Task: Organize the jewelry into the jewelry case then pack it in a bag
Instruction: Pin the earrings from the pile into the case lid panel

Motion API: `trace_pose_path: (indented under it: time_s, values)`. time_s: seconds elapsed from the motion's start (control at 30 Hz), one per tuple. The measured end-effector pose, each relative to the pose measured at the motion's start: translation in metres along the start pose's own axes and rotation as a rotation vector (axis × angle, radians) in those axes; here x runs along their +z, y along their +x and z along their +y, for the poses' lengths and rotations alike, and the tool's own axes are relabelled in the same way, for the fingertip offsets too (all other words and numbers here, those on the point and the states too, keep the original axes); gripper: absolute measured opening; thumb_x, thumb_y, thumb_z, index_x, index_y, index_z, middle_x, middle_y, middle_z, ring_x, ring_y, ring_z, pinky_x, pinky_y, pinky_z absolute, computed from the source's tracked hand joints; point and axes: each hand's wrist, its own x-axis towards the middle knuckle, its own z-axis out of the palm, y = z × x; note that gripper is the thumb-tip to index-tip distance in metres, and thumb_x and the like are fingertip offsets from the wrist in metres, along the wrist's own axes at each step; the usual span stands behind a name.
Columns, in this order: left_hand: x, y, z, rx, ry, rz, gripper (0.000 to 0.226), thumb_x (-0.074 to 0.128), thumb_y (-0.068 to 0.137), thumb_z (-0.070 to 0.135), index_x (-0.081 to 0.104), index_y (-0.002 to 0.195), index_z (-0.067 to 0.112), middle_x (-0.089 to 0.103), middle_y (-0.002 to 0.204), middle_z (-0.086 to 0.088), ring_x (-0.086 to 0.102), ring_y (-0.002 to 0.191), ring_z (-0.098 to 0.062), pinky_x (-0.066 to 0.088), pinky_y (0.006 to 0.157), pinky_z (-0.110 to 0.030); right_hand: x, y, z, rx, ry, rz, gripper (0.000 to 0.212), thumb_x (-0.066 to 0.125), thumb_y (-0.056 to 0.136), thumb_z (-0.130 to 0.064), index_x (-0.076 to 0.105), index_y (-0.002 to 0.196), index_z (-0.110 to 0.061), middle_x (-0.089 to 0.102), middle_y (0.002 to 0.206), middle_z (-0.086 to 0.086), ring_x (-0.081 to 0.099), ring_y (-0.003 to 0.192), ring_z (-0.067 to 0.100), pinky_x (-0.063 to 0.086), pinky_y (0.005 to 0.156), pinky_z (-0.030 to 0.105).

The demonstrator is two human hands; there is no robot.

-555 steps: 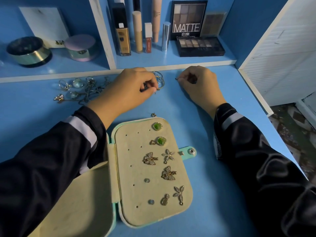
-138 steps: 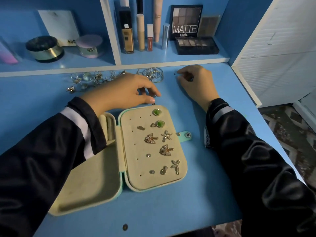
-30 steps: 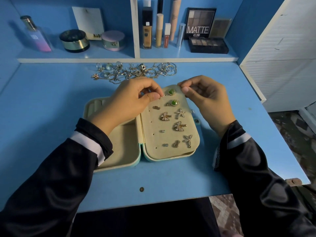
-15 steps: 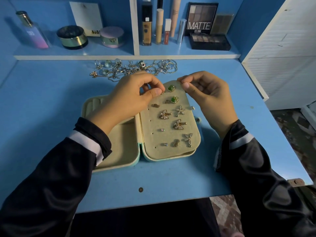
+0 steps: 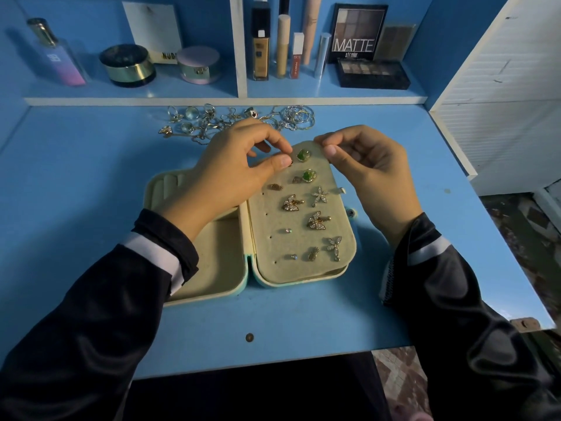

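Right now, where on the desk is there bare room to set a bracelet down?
Bare desk lies left of the jewelry case and right of the right hand, toward the white cabinet. A strip runs before the case. Crowded: the loose jewelry by the shelf, and the earring panel.

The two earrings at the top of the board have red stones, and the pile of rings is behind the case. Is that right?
Not quite. The head view shows that the two top earrings on the board have green stones, not red. The pile of rings does lie behind the case.
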Motion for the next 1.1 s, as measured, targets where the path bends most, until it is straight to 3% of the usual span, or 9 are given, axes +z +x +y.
trace_pose_path:
  time_s: [0.13,0.2,0.4,0.6,0.73,0.97,1.1]
  values:
    - [0.0,0.0,0.001,-0.042,-0.073,-0.039,0.02,0.069,0.09,0.02,0.067,0.108,0.03,0.065,0.103,0.023,0.061,0.097,0.008,0.049,0.091,-0.018,0.001,0.001,0.0,-0.003,0.019,-0.003,0.006,0.062,0.09,0.001,0.063,0.092,-0.005,0.07,0.1,0.013,0.066,0.094,0.018,0.054,0.09,0.03]
    - [0.001,0.0,0.002,-0.043,-0.123,-0.06,0.027,0.069,0.091,0.016,0.066,0.114,0.031,0.066,0.11,0.021,0.064,0.099,0.004,0.05,0.093,-0.019,0.002,0.002,0.0,-0.005,0.034,-0.007,0.007,0.061,0.09,0.002,0.063,0.092,-0.005,0.07,0.099,0.012,0.067,0.094,0.017,0.053,0.089,0.029]
    - [-0.002,0.0,0.002,-0.025,-0.185,-0.047,0.034,0.068,0.091,0.014,0.063,0.113,0.04,0.067,0.111,0.02,0.066,0.097,-0.001,0.051,0.09,-0.018,0.003,0.004,-0.001,-0.011,0.08,0.004,0.009,0.06,0.091,0.003,0.063,0.09,-0.005,0.069,0.095,0.01,0.065,0.091,0.018,0.052,0.082,0.027]
    - [-0.007,-0.001,0.002,-0.019,-0.271,-0.054,0.036,0.067,0.091,0.009,0.063,0.119,0.031,0.066,0.116,0.013,0.065,0.1,-0.003,0.051,0.091,-0.018,-0.001,0.005,0.002,0.014,0.093,0.051,0.01,0.06,0.092,-0.002,0.062,0.09,-0.011,0.068,0.081,-0.004,0.06,0.078,0.012,0.048,0.069,0.023]
    - [-0.013,-0.004,0.004,-0.041,-0.377,-0.038,0.039,0.066,0.091,0.004,0.061,0.121,0.028,0.066,0.117,0.01,0.067,0.101,-0.002,0.053,0.086,-0.018,-0.002,0.005,0.002,0.063,0.155,0.046,0.009,0.061,0.091,0.0,0.064,0.092,-0.009,0.069,0.08,-0.003,0.061,0.078,0.012,0.048,0.069,0.021]
    - [-0.022,-0.008,0.001,-0.039,-0.522,0.017,0.038,0.07,0.083,0.016,0.063,0.118,0.026,0.068,0.114,0.005,0.065,0.105,-0.008,0.052,0.09,-0.022,0.007,0.007,-0.002,0.121,0.188,0.028,0.011,0.062,0.089,0.004,0.065,0.092,-0.006,0.069,0.083,0.004,0.062,0.078,0.015,0.049,0.071,0.024]
    - [-0.027,-0.012,0.001,-0.047,-0.563,0.045,0.038,0.069,0.079,0.018,0.062,0.116,0.026,0.071,0.101,0.018,0.064,0.104,-0.001,0.051,0.088,-0.019,0.022,0.01,-0.004,0.123,0.222,-0.007,0.012,0.062,0.088,0.004,0.064,0.09,-0.007,0.065,0.082,0.006,0.059,0.075,0.014,0.048,0.069,0.023]
